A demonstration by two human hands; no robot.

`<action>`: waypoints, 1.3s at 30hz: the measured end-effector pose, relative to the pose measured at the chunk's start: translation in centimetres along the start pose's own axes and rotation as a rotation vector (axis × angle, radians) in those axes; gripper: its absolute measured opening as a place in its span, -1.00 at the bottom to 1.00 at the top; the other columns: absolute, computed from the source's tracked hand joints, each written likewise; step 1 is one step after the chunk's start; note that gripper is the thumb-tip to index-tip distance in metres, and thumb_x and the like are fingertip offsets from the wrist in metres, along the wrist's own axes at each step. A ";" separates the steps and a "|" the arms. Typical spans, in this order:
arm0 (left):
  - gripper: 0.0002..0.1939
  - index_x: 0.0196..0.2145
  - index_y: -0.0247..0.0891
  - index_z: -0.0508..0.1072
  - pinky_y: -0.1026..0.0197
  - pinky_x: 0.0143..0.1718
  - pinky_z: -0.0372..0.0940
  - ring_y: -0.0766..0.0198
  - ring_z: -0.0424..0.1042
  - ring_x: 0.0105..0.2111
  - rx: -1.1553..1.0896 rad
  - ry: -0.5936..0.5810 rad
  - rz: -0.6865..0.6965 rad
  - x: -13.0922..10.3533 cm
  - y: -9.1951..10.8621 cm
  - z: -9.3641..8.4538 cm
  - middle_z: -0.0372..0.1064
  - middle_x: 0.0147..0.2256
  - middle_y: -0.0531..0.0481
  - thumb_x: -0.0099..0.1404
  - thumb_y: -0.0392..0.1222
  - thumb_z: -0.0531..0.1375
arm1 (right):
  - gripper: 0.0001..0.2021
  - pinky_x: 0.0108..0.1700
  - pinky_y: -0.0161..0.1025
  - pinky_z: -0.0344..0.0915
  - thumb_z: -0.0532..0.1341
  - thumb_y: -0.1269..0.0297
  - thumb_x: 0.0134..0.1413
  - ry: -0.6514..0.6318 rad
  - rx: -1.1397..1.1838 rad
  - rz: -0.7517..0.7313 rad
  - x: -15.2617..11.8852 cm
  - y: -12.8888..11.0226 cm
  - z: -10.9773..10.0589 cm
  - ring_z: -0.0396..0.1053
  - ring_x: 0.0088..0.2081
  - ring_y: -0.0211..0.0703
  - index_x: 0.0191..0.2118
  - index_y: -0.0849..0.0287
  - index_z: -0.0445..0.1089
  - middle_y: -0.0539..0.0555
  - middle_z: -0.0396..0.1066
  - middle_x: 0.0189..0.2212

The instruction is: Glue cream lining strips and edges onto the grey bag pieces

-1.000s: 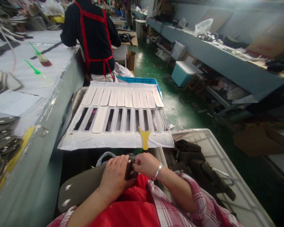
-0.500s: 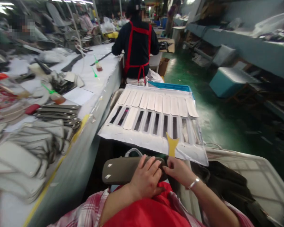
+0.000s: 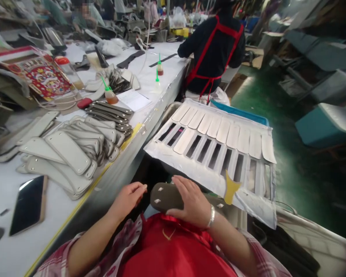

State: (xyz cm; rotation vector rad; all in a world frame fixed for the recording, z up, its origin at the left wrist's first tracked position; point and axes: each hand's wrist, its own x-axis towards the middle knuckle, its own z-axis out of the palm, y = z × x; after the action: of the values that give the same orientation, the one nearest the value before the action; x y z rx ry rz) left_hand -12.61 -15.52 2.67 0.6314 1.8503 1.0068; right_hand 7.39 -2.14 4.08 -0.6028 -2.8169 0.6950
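A dark olive oblong piece (image 3: 167,197) with pale metal studs lies across my lap, over a red apron (image 3: 173,246). My right hand (image 3: 192,202) rests on top of it, fingers spread and thumb along its near edge. To the left of the piece is my left hand (image 3: 129,198), apart from it, with thumb and fingertips pressed together; whether anything small is between them cannot be made out. Just beyond my lap is a white slotted board (image 3: 190,166) with rows of pale strips (image 3: 232,132). A yellow forked piece (image 3: 231,187) sits at its near edge.
The left table (image 3: 103,192) bears pale grey stacked pieces (image 3: 69,148), dark stacked pieces (image 3: 109,111), a phone (image 3: 29,206) and green-tipped bottles (image 3: 111,96). A person in a red-strapped apron (image 3: 215,50) is ahead. A blue box (image 3: 325,125) stands at the right.
My left hand has come off the olive piece and moved left. My right hand has moved onto the piece and opened. The view has turned left, showing more of the table and the phone.
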 end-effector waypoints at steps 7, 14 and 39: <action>-0.65 -0.55 -0.27 0.33 0.37 -0.66 -0.05 0.43 0.04 -0.69 0.040 -0.097 0.029 0.6 -0.2 1.6 0.08 -0.70 0.20 0.14 0.09 0.11 | -0.12 0.08 0.02 0.08 0.15 -0.26 -0.20 -0.131 -0.038 -0.043 2.0 -0.4 2.7 0.15 0.05 0.10 0.13 0.35 0.12 0.29 0.21 0.05; -0.68 -0.62 -0.27 0.27 0.36 -0.61 0.02 0.42 0.10 -0.67 0.078 -0.083 0.051 1.5 -0.9 1.7 0.13 -0.70 0.18 0.12 0.00 0.13 | -0.13 0.09 0.00 0.08 0.18 -0.23 -0.21 -0.144 -0.036 -0.042 2.0 -0.4 2.3 0.13 0.07 0.08 0.15 0.30 0.11 0.25 0.18 0.08; -0.81 -0.52 -0.21 0.19 0.31 -0.53 0.06 0.37 0.17 -0.57 0.373 -0.047 0.269 2.7 -0.2 1.1 0.16 -0.60 0.20 0.03 -0.11 0.16 | -0.15 0.10 0.03 0.05 0.17 -0.19 -0.16 -0.157 -0.053 -0.054 2.1 -0.7 2.4 0.10 0.09 0.12 0.17 0.32 0.08 0.28 0.15 0.11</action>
State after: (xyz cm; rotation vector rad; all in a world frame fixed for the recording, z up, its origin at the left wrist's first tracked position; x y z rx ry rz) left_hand -12.90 -13.15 0.96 1.1416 1.9627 0.8081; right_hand 4.64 -2.85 2.45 -0.4992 -2.9925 0.6880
